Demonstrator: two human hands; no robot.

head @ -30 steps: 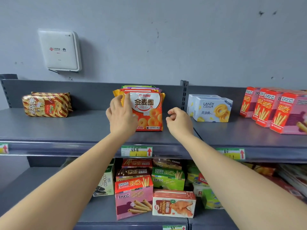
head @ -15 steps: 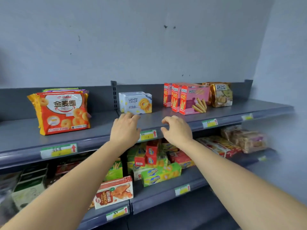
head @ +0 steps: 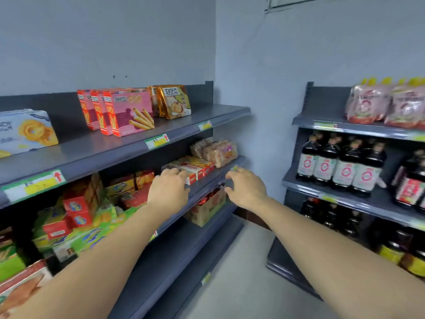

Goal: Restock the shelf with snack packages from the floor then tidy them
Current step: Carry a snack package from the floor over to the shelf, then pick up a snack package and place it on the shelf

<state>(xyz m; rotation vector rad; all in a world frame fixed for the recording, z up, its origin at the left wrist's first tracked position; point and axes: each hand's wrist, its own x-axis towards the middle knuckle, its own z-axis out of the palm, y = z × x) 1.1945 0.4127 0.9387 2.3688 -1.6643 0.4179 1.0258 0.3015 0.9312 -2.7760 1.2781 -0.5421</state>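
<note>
Nearest, the left hand (head: pixel 169 192) and right hand (head: pixel 246 189) hover empty, fingers loosely spread. Just beyond the left fingertips, flat red-and-white cardboard snack boxes (head: pixel 193 169) lie on the grey metal shelf (head: pixel 208 184). Above them stand pink cardboard wafer-roll boxes (head: pixel 128 111).

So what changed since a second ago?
The left hand came off the orange snack bag, now out of view. It and the right hand moved right and down toward the red boxes on the lower shelf, holding nothing. The pink boxes stayed standing on the top shelf.
</note>
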